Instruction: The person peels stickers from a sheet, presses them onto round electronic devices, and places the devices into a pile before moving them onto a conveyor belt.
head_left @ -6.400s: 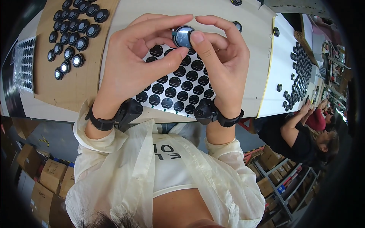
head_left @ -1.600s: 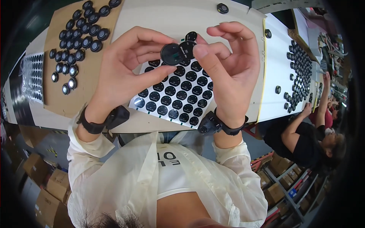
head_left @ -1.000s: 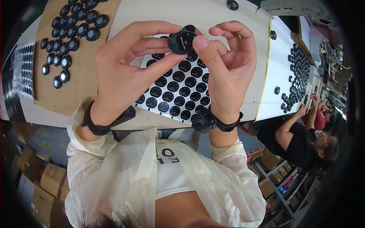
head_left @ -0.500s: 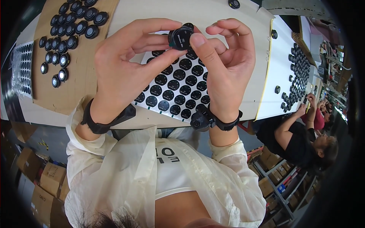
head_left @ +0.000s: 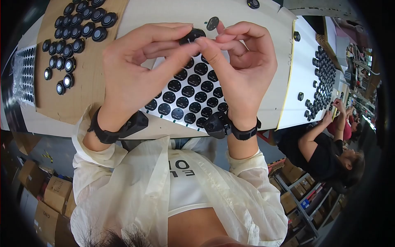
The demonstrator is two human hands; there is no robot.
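My left hand (head_left: 142, 61) is closed, its thumb and fingers gripping a small round black device (head_left: 191, 36) at the rim. Close against it on the other side is my right hand (head_left: 242, 61), with its thumb tip at the device's edge and its fingers curled. A thin dark round film (head_left: 212, 23) with a small green tab stands out beside a right fingertip. Below both hands lies a white sheet of round black stickers (head_left: 187, 91), partly covered by them. The device's face is mostly hidden by the fingers.
On the left, several round black devices (head_left: 87, 29) stand on brown cardboard, beside a plastic-wrapped sticker sheet (head_left: 28, 74). More black devices (head_left: 323, 78) crowd a white board at the right, where a person in black (head_left: 317, 148) works. Cardboard boxes (head_left: 56, 195) are stacked at lower left.
The thin round film has come into view above the hands at a right fingertip. The device has tilted, so its printed face shows less. The right thumb has moved slightly left.
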